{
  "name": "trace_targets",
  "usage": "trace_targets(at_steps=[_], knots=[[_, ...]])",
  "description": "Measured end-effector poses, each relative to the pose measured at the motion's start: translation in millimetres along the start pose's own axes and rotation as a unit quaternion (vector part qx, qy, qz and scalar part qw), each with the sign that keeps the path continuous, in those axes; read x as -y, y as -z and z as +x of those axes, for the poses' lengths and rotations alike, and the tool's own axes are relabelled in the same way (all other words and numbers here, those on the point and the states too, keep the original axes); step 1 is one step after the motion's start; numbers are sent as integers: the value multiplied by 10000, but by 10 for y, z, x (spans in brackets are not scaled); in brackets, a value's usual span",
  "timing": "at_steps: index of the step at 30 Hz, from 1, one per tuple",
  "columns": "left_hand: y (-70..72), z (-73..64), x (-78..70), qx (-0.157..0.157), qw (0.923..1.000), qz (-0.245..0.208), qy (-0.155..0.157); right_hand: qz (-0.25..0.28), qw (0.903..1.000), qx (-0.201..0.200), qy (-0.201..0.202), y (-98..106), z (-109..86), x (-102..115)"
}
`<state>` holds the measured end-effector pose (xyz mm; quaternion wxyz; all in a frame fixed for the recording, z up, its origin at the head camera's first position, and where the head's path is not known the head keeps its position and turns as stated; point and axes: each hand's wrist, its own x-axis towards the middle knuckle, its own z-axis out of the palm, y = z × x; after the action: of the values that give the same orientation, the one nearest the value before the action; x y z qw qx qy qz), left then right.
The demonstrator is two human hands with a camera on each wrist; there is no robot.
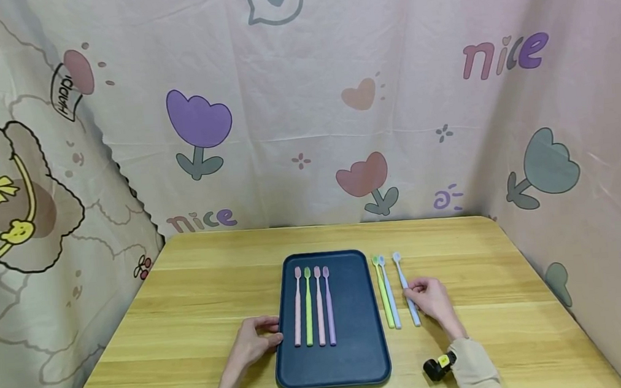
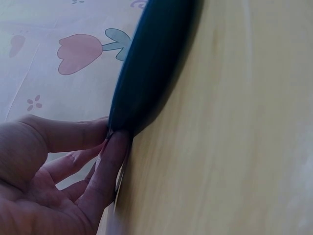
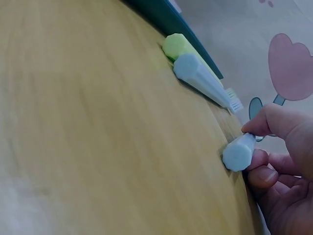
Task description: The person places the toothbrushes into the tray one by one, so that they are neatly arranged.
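Observation:
My left hand (image 1: pixel 253 344) pinches the left rim of a dark blue tray (image 1: pixel 360 356); in the left wrist view the thumb and a finger meet at the tray's edge (image 2: pixel 146 73). On the tray lie two pink toothbrushes, a green toothbrush (image 1: pixel 308 308) and a purple toothbrush (image 1: pixel 330 309), side by side with heads pointing away. Right of the tray, my right hand (image 1: pixel 433 299) pinches the handle of a blue toothbrush (image 1: pixel 412 311) between thumb and fingers. Its handle end (image 3: pixel 238 155) is close to the tabletop in the right wrist view.
A green toothbrush (image 1: pixel 383 295) and another blue toothbrush (image 1: pixel 391 298) lie close together between the tray and my right hand. Everything stands on a wooden table (image 1: pixel 196 278). A printed curtain (image 1: pixel 293 127) hangs behind and along the sides.

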<state>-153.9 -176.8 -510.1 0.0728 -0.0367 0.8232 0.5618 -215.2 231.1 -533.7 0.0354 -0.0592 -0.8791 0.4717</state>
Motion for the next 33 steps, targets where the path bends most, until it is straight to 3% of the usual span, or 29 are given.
trace_targets(at_steps=[9, 17, 24, 29, 33], knots=[[0, 3, 6, -12, 10000, 5, -17, 651, 9973, 221, -237, 21, -11, -26], [-4, 1, 8, -38, 10000, 20, 12, 1697, 9799, 965, -401, 122, -19, -61], [-9, 3, 15, -34, 10000, 10, -9, 1883, 9723, 1343, -324, 160, -5, -87], [-7, 2, 14, -41, 10000, -6, 0, 2062, 9679, 1387, -382, 163, -14, -90], [-6, 3, 10, -48, 10000, -5, 24, 2335, 9596, 1539, -311, 188, -26, -110]])
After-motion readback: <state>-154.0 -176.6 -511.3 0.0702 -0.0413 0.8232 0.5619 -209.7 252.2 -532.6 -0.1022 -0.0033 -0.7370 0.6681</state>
